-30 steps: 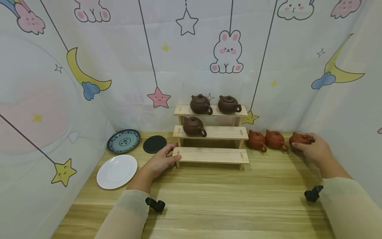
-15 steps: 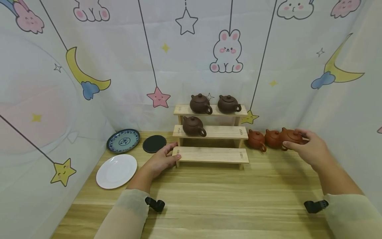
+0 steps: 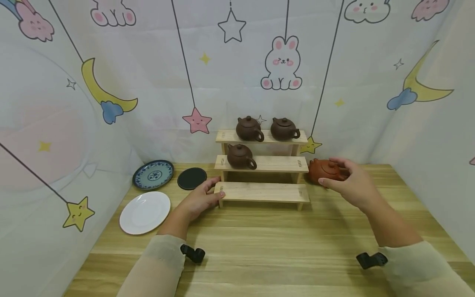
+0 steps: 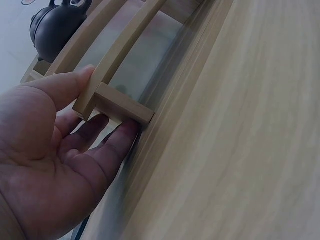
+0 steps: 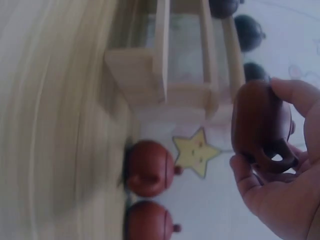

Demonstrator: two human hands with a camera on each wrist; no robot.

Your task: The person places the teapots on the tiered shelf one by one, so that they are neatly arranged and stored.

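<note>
My right hand (image 3: 352, 185) holds a reddish-brown clay teapot (image 3: 326, 170) in the air just right of the wooden stepped rack (image 3: 265, 192). In the right wrist view, thumb and fingers clasp that teapot (image 5: 257, 122) near its handle. Two more red teapots stand on the table, a nearer one (image 5: 150, 167) and another one (image 5: 149, 221); the held pot hides most of them in the head view. My left hand (image 3: 200, 201) grips the left end of the rack's lowest step, thumb on top and fingers at the leg (image 4: 122, 104).
Dark brown teapots sit on the rack: two on the top step, one of them on the left (image 3: 249, 128), and a third (image 3: 240, 156) on the middle step. To the left lie a blue patterned plate (image 3: 154, 175), a white plate (image 3: 145, 213) and a black round coaster (image 3: 191, 178).
My right hand has lifted the rightmost red teapot and carried it left, in front of the other two, close to the rack. The left hand has stayed put.
</note>
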